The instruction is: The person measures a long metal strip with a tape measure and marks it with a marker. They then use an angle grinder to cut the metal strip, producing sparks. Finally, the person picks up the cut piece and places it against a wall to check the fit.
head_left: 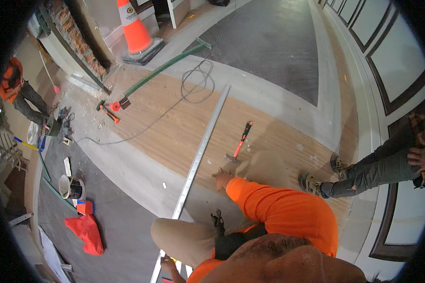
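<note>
A long, silvery metal bar [205, 141] with a row of holes lies across the wood-look floor, running toward me. My left hand [167, 264] is at its near end, fingers bent around its edge and partly cut off by the frame. Something yellow beside that hand is too small to make out. My right hand [222, 179], below an orange sleeve, is spread with its palm down on the floor to the right of the bar and holds nothing. Just beyond it lies a hammer [241, 142] with a red and black handle. A black object [217, 221] shows near my bent knee.
A person's legs [368, 174] stand at the right, close to the wall. Another person [26, 92] is at the far left. Ahead lie a green bar [160, 70], a grey cable [182, 98], a second hammer [109, 113] and a cone [138, 37]. Leftward are a bucket [70, 188] and red bag [87, 233].
</note>
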### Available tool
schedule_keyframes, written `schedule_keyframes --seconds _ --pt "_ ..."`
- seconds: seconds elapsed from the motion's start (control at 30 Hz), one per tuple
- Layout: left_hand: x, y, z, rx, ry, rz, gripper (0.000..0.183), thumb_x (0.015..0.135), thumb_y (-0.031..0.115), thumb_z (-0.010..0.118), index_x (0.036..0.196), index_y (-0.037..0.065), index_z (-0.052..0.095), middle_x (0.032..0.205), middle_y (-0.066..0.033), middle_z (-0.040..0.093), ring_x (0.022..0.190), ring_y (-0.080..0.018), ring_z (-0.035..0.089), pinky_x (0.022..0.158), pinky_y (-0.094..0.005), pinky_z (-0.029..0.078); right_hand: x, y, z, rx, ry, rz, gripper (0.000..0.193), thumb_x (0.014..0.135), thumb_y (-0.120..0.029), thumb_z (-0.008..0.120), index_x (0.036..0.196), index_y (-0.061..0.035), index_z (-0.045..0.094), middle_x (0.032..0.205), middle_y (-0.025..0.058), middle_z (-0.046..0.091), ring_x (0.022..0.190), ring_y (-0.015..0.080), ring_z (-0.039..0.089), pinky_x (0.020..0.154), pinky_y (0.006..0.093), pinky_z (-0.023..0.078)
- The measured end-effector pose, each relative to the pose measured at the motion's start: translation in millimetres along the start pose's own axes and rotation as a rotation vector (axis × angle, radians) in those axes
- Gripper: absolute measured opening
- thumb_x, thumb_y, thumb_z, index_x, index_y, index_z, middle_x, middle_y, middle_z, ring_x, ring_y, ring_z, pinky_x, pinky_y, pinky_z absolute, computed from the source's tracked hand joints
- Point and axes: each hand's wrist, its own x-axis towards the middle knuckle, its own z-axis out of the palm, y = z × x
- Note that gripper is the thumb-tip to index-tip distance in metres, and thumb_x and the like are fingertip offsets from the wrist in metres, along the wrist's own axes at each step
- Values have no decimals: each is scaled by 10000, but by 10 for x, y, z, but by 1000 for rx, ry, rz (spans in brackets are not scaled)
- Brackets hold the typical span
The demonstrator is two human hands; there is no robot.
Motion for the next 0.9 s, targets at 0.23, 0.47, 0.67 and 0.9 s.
schedule_keyframes --seconds 0.23,0.47,0.67,0.9 --pt "842 2941 -1369 -715 247 235 433 1015 214 567 1323 -90 544 1209 -206 661 1022 -260 664 894 -338 520 21 179 87 53 -49 78 772 838 -289 576 1557 -226 302 1635 237 86 1505 420 142 1149 699 120" --pt "364 4666 -745 -383 -382 967 422 894 201 717 1269 29 632 1176 -212 675 1064 -362 663 911 -401 526 -72 81 55 -61 -58 106 776 890 -411 597 1570 -246 260 1640 182 144 1520 390 88 1116 747 109" --pt "21 4621 -96 108 -872 1065 599 881 413 707 1387 133 551 1239 -232 638 1159 -409 601 990 -455 482 132 381 148 57 -59 118 892 833 -453 689 1572 -212 252 1633 163 197 1524 361 89 1099 759 130" --pt "287 4304 -127 22 -705 983 644 874 435 689 1378 66 534 1252 -242 624 1165 -401 592 994 -459 473 373 414 363 39 -71 56 1040 739 -379 777 1579 -146 211 1614 172 248 1457 424 264 1152 582 273"
